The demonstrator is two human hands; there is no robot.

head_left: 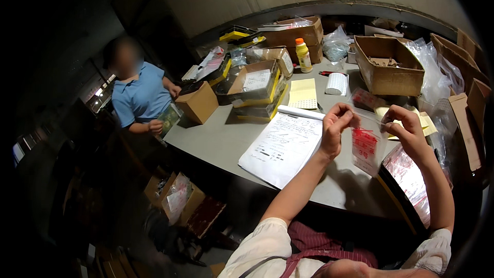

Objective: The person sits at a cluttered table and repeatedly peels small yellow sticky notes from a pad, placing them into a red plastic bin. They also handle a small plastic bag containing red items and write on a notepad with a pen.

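A small clear plastic bag (pixel 366 149) with red printing hangs upright above the table, stretched between my two hands. My left hand (pixel 337 126) pinches its upper left edge between thumb and fingers. At the upper right edge, my right hand (pixel 406 126) grips the bag with its fingers curled. What the bag contains, if anything, I cannot make out. Just left of my left forearm lies an open notepad (pixel 283 144) with handwriting. Below my right hand, a black-and-yellow box (pixel 409 180) is filled with shiny clear bags.
A yellow notepad (pixel 303 94), a drink bottle (pixel 303 55) and stacked trays (pixel 254 85) stand farther back. Cardboard boxes (pixel 388 67) and loose plastic bags crowd the right. Beyond the table's left edge, a person in a blue shirt (pixel 141 92) holds a green packet (pixel 170 117).
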